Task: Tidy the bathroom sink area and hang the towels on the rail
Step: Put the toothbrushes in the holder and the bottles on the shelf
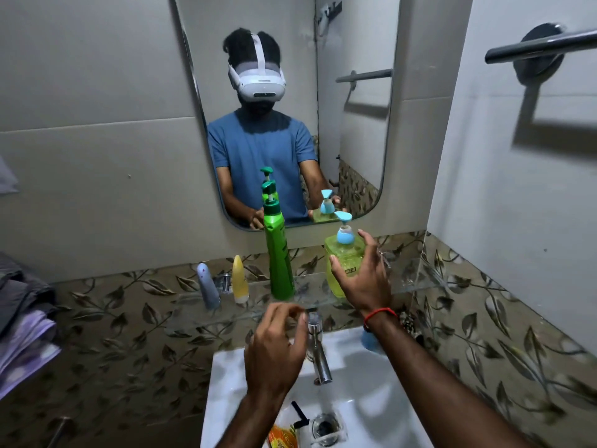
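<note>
My right hand wraps around a yellow-green pump bottle with a blue nozzle, which stands on the glass shelf under the mirror. My left hand hovers over the tap with fingers loosely curled and nothing in them. A tall green pump bottle, a yellow tube and a grey tube stand on the shelf to the left. Folded grey and lilac towels lie at the far left. The bare towel rail is on the right wall, high up.
The white sink holds an orange packet and a black-handled item near the drain. A blue object sits on the sink's back rim, partly hidden by my right wrist. The mirror reflects a person in a headset.
</note>
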